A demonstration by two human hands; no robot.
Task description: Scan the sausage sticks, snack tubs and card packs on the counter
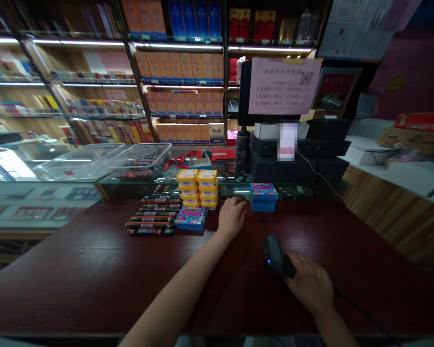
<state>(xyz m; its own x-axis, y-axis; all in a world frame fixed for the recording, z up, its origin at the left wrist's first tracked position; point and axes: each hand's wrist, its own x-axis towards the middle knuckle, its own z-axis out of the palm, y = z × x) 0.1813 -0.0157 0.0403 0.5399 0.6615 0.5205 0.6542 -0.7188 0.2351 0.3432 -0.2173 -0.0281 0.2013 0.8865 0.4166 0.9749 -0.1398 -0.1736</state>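
My right hand [313, 284] is wrapped around the handle of a black barcode scanner [275, 255] with a small blue light, held over the dark red counter. My left hand [232, 217] is over the counter between two groups of goods, its fingers curled together. What they hold, if anything, is hidden. Just left of it stand two stacks of yellow-lidded tubs [197, 188], with a short stack of blue packets [191, 218] in front. Farther left lie several dark stick-shaped packs [154, 217] in a row. A taller stack of blue packets [263, 197] stands right of my left hand.
Behind the counter [94, 279] is a glass ledge with clear plastic bins [141, 156] and a black bottle [242, 152]. A monitor with a pink paper sign [284, 86] stands above black boxes [298, 166]. A cable runs from the scanner. Shelves of boxed goods [181, 67] fill the back.
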